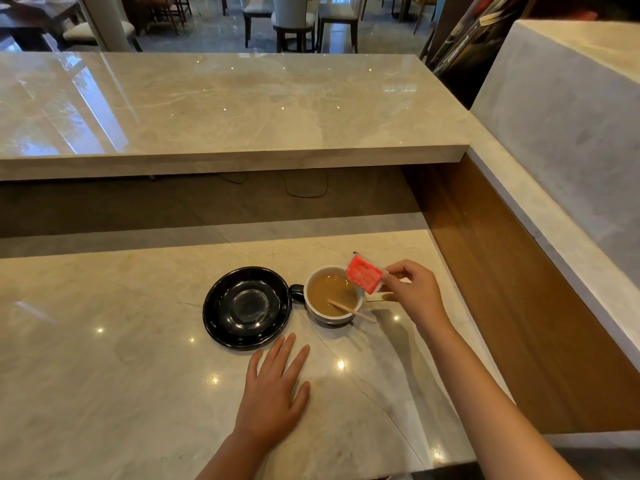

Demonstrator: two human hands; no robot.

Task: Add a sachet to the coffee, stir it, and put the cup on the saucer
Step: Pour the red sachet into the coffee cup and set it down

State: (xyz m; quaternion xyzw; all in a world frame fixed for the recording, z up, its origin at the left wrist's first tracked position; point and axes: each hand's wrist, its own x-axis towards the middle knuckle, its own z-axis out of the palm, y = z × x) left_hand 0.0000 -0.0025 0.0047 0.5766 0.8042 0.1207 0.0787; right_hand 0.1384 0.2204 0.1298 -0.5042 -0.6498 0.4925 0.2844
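The right hand (414, 292) pinches a red paper sachet (364, 279), tilted over a white ceramic cup of milky coffee (333, 294) holding a wooden stirrer (349, 310). The left hand (275, 386) lies flat on the marble counter (104, 358), near a glossy black saucer (246, 308).

red sachet (364, 278) tilted over coffee cup (331, 295), black saucer (246, 308) beside

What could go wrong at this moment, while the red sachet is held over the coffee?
1. The right hand pinches the sachet at the cup rim's far-right edge, so powder might fall on the counter.
2. The stirrer leans over the rim; a brush from the hand could flick it out.
3. The left hand lies flat and does not steady the cup.
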